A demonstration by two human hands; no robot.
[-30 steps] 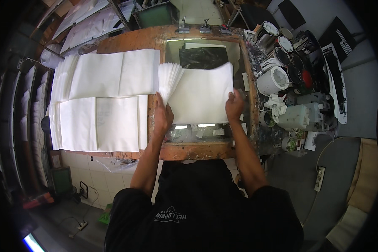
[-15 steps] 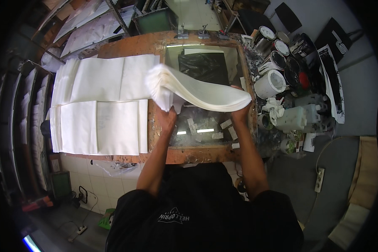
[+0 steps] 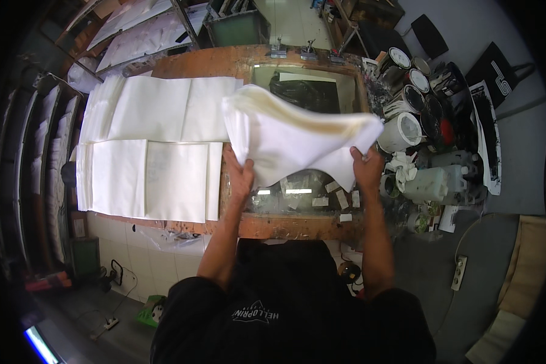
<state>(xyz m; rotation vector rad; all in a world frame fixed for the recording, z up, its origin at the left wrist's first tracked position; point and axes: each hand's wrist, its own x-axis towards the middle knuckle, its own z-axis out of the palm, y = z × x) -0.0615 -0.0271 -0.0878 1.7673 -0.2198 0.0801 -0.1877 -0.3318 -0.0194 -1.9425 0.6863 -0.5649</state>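
My left hand (image 3: 240, 175) and right hand (image 3: 368, 168) are both closed on the white stack (image 3: 297, 142), thumbs toward me, one at each near corner. It spans the gap between them, long axis left to right, lifted over the glass (image 3: 273, 205) in the table (image 3: 279, 228). The soft, matte sheets sag in a wave, with a blurred tan far edge.

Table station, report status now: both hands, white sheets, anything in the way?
Left hand and right hand gripping white sheets, one at each side. Sheets curved, held above glassy panel. Small pale pieces on panel; cannot tell if they obstruct.
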